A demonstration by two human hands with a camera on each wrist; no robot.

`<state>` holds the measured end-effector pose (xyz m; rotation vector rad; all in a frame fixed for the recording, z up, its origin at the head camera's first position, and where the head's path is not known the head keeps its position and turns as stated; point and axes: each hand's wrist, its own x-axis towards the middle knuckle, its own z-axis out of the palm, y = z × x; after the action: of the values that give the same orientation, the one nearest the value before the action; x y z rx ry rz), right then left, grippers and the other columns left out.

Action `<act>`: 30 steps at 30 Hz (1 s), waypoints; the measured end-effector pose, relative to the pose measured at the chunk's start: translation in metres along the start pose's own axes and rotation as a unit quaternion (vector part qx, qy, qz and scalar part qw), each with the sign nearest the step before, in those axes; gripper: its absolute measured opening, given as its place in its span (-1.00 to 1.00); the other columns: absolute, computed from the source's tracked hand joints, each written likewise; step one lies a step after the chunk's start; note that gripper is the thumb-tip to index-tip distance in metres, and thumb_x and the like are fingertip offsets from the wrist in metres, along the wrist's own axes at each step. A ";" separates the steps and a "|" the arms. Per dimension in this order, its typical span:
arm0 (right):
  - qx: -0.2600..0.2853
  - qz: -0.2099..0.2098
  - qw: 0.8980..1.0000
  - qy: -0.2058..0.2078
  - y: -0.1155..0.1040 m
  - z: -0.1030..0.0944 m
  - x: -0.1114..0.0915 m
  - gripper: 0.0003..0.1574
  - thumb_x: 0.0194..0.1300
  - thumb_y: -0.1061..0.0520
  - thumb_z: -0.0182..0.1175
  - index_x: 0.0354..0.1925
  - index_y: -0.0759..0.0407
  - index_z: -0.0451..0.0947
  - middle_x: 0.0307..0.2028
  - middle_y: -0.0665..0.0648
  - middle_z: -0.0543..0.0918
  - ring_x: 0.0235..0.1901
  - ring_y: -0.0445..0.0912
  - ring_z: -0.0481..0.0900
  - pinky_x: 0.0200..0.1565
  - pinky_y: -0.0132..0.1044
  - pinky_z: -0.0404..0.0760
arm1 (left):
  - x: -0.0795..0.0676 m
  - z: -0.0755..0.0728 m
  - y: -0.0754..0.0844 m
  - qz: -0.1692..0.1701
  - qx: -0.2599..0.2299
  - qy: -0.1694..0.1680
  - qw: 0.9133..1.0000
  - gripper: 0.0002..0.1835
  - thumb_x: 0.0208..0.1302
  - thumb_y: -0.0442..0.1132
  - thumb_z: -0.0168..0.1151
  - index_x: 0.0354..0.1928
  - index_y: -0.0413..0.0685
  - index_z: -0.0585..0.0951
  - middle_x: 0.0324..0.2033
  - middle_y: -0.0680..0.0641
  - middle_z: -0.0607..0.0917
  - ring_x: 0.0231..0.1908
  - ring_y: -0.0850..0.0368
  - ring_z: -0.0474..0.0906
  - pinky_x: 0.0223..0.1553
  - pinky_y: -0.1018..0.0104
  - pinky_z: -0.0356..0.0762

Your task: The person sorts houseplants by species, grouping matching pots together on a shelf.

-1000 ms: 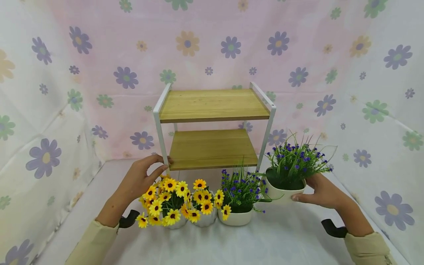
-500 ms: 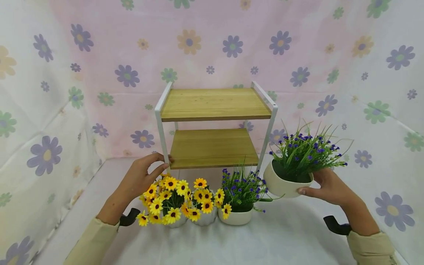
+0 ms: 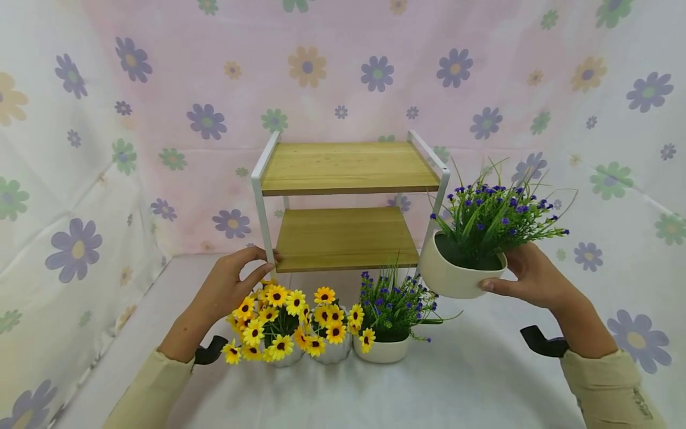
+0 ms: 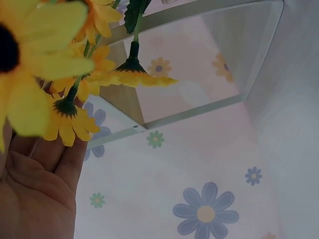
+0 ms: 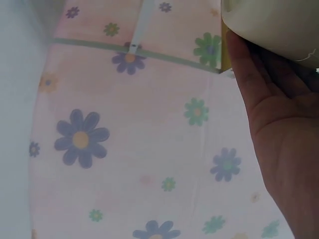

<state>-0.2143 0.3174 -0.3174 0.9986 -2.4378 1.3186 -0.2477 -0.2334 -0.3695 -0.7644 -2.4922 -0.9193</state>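
In the head view my right hand (image 3: 536, 279) holds a cream flower pot (image 3: 455, 275) by its right side, thumb at the front wall. Purple flowers and long grass leaves grow from the pot, which is raised beside the shelf's right post and tips slightly. The right wrist view shows the pale pot base (image 5: 274, 22) above my fingers. My left hand (image 3: 230, 285) grips the front left post of a two-tier shelf (image 3: 345, 238) at the lower board, its fingers partly behind the post. Yellow flowers (image 4: 30, 64) cover part of that hand in the left wrist view.
Before the shelf, on a white cloth (image 3: 332, 399), stand two pots of yellow flowers (image 3: 281, 345) (image 3: 332, 351) and a second cream pot (image 3: 382, 350) with purple flowers. Flower-printed fabric (image 3: 343, 71) hangs behind and along both sides.
My right hand has lifted the cream pot and carried it slightly right, closer to the height of the lower board. My left hand stays on the shelf post.
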 end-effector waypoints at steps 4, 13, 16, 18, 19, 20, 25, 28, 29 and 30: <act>0.027 -0.025 0.999 -0.005 -0.011 -0.003 0.008 0.28 0.03 0.64 0.43 0.61 0.19 0.14 0.37 -0.06 0.52 0.33 -0.27 0.48 0.31 -0.58 0.41 | 0.000 0.001 0.000 -0.001 -0.004 -0.002 1.000 -0.84 0.54 -0.23 0.31 0.07 0.03 0.70 0.02 0.00 0.81 0.11 -0.11 0.73 0.21 -0.32 0.60; 0.094 -0.079 0.992 -0.005 -0.042 -0.011 0.031 0.29 0.05 0.66 0.40 0.62 0.19 0.10 0.41 0.07 0.48 0.32 -0.15 0.50 0.24 -0.46 0.56 | 0.000 0.001 0.001 -0.002 -0.004 0.001 1.000 -0.83 0.54 -0.22 0.31 0.08 0.04 0.70 0.04 0.00 0.81 0.12 -0.11 0.73 0.20 -0.32 0.61; 0.115 -0.086 0.990 0.000 -0.053 -0.016 0.038 0.25 0.05 0.66 0.41 0.60 0.23 0.14 0.40 0.10 0.50 0.31 -0.10 0.51 0.22 -0.39 0.62 | 0.000 0.001 0.001 -0.001 -0.006 0.001 1.000 -0.84 0.55 -0.22 0.30 0.07 0.04 0.70 0.04 0.01 0.81 0.12 -0.10 0.73 0.19 -0.31 0.62; 0.124 -0.081 0.989 0.009 -0.061 -0.020 0.042 0.21 0.05 0.65 0.42 0.58 0.27 0.17 0.37 0.12 0.52 0.28 -0.07 0.54 0.18 -0.35 0.67 | 0.000 0.001 0.001 0.000 -0.006 0.002 1.000 -0.84 0.55 -0.22 0.30 0.07 0.04 0.70 0.04 0.00 0.81 0.12 -0.10 0.73 0.18 -0.32 0.62; 0.128 -0.077 0.989 0.014 -0.065 -0.022 0.045 0.19 0.05 0.64 0.42 0.57 0.29 0.18 0.35 0.13 0.54 0.25 -0.05 0.57 0.15 -0.32 0.69 | 0.000 0.001 0.001 0.000 -0.007 0.001 1.000 -0.84 0.55 -0.21 0.29 0.07 0.03 0.70 0.04 0.00 0.81 0.11 -0.11 0.73 0.18 -0.32 0.62; 0.130 -0.071 0.989 0.019 -0.070 -0.024 0.047 0.16 0.06 0.63 0.42 0.55 0.30 0.20 0.33 0.15 0.55 0.23 -0.05 0.59 0.13 -0.30 0.71 | 0.000 0.001 0.001 0.000 -0.007 0.001 1.000 -0.84 0.55 -0.21 0.30 0.07 0.03 0.70 0.04 0.00 0.81 0.11 -0.11 0.73 0.18 -0.32 0.62; 0.148 -0.070 0.986 0.028 -0.086 -0.029 0.060 0.04 0.14 0.53 0.44 0.51 0.30 0.27 0.30 0.26 0.56 0.14 -0.01 0.70 0.04 -0.25 0.76 | 0.000 0.001 -0.001 0.000 -0.004 0.003 1.000 -0.85 0.55 -0.22 0.30 0.06 0.04 0.71 0.03 0.00 0.81 0.09 -0.10 0.74 0.15 -0.30 0.64; 0.161 -0.074 0.983 0.039 -0.093 -0.030 0.070 -0.07 0.18 0.52 0.41 0.47 0.32 0.35 0.28 0.30 0.59 0.12 0.01 0.74 0.05 -0.26 0.75 | 0.000 0.001 -0.001 0.004 -0.001 0.005 1.000 -0.85 0.54 -0.23 0.30 0.07 0.05 0.70 0.03 0.01 0.81 0.08 -0.08 0.74 0.14 -0.28 0.65; 0.165 -0.073 0.983 0.042 -0.095 -0.030 0.073 -0.11 0.19 0.53 0.39 0.45 0.33 0.37 0.27 0.31 0.60 0.12 0.02 0.74 0.06 -0.26 0.75 | 0.000 0.001 -0.001 0.004 0.000 0.005 1.000 -0.84 0.54 -0.23 0.30 0.07 0.05 0.70 0.03 0.01 0.81 0.08 -0.08 0.74 0.15 -0.28 0.65; 0.169 -0.071 0.982 0.045 -0.097 -0.030 0.076 -0.14 0.21 0.55 0.36 0.44 0.34 0.39 0.25 0.31 0.61 0.11 0.02 0.74 0.07 -0.26 0.74 | 0.000 0.001 -0.001 0.006 0.001 0.005 1.000 -0.84 0.54 -0.23 0.30 0.07 0.05 0.70 0.03 0.01 0.81 0.08 -0.08 0.74 0.15 -0.28 0.65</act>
<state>-0.2134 0.2691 -0.2005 1.1359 -2.0746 1.7222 -0.2483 -0.2338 -0.3708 -0.7701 -2.4767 -0.9156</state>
